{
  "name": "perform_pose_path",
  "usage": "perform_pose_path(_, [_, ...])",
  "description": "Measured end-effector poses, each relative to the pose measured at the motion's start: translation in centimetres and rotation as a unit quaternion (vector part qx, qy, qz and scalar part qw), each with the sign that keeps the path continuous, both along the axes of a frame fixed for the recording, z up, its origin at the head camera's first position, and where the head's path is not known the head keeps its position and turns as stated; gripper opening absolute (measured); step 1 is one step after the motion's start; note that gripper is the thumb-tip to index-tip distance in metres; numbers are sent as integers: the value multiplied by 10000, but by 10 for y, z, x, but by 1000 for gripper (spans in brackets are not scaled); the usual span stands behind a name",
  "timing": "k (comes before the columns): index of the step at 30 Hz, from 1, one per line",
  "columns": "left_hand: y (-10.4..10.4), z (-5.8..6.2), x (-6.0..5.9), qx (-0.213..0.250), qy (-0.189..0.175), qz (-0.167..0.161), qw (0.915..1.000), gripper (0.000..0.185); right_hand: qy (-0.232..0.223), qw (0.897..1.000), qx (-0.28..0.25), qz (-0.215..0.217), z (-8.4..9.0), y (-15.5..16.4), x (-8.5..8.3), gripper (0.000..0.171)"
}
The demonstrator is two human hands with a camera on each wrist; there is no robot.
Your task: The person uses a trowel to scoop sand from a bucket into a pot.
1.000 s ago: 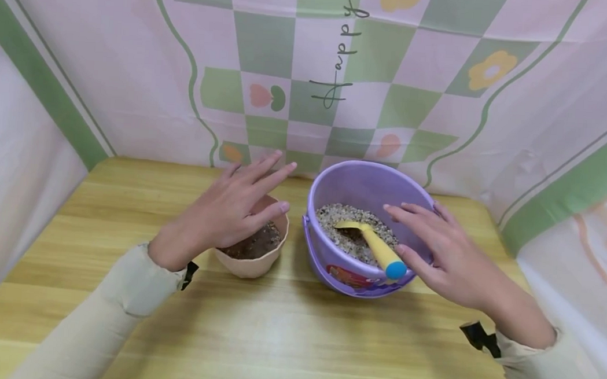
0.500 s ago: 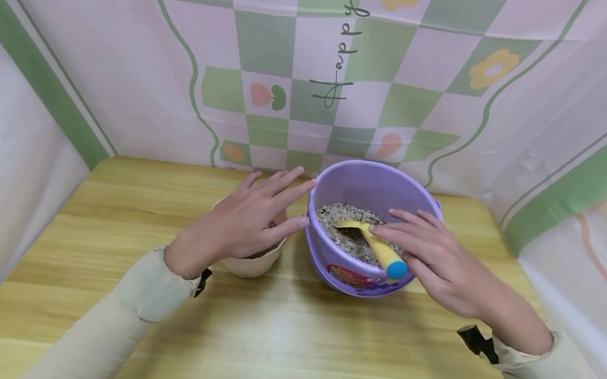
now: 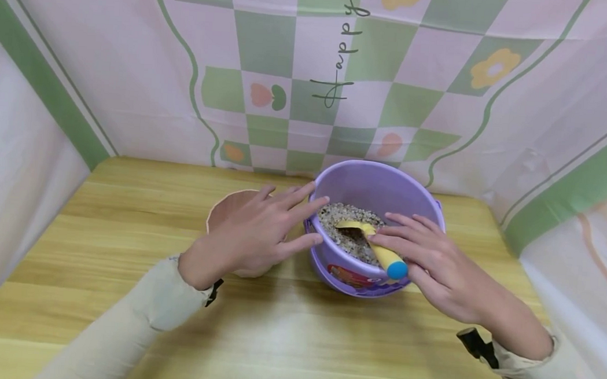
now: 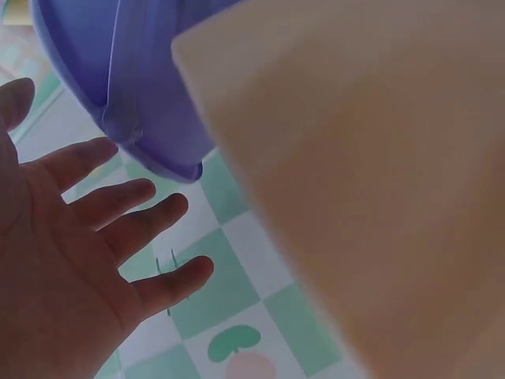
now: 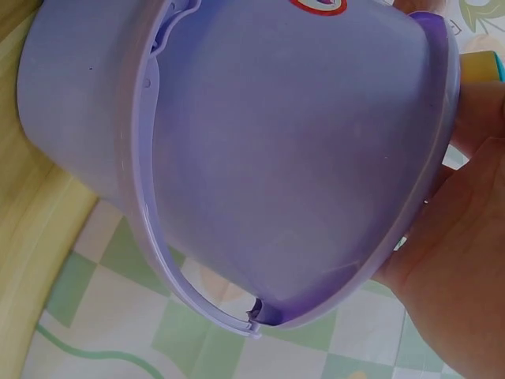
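A small yellow trowel (image 3: pixel 383 253) with a blue handle end lies in the purple bucket (image 3: pixel 379 185), its blade in grey-brown grit (image 3: pixel 351 213). My right hand (image 3: pixel 442 267) is over the bucket's near right rim, its fairly straight fingers across the trowel's handle and the thumb beside it. My left hand (image 3: pixel 256 233) spreads its fingers in front of the peach pot (image 3: pixel 226 204) and hides much of it. Its fingertips are right at the bucket's left rim. In the left wrist view that palm (image 4: pixel 63 260) holds nothing, with the pot's wall (image 4: pixel 355 158) looming close.
Pot and bucket stand side by side on a wooden table (image 3: pixel 108 230), near its back edge. A checked cloth (image 3: pixel 311 97) hangs right behind them. The bucket's handle (image 5: pixel 146 213) hangs down along its outside. Pale cloth also encloses both sides.
The left hand has moved right, from over the pot towards the bucket's rim. The right hand's fingers have come from over the bucket's opening onto the trowel's handle.
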State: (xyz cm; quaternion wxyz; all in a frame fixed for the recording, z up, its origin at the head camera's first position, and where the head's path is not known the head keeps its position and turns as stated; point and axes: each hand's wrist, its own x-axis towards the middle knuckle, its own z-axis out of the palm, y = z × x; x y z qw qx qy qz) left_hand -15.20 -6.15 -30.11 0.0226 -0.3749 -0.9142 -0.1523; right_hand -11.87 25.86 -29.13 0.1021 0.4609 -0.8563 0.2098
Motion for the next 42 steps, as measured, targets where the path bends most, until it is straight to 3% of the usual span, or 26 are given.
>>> perform_pose_path(13, [17,-7,2,-139,276,142,9994,86,-113,9972,575,-475,0,-1,4,64])
perform_pose_path(22, [26,-11,5,-168,514,346,9979,94,466,9985,161,-242,-3,-5,-1,49])
perform_pose_path(31, [31,-15,7,15,777,480,9958,99,710,9970,-209,-215,2,-7,-14,43])
perform_pose_path(37, [31,-17,8,116,759,498,9958,98,906,9954,-249,-195,7,-7,-21,40])
perform_pose_path(42, [31,-17,9,243,655,461,9965,98,736,9966,-271,-238,11,-5,-25,33])
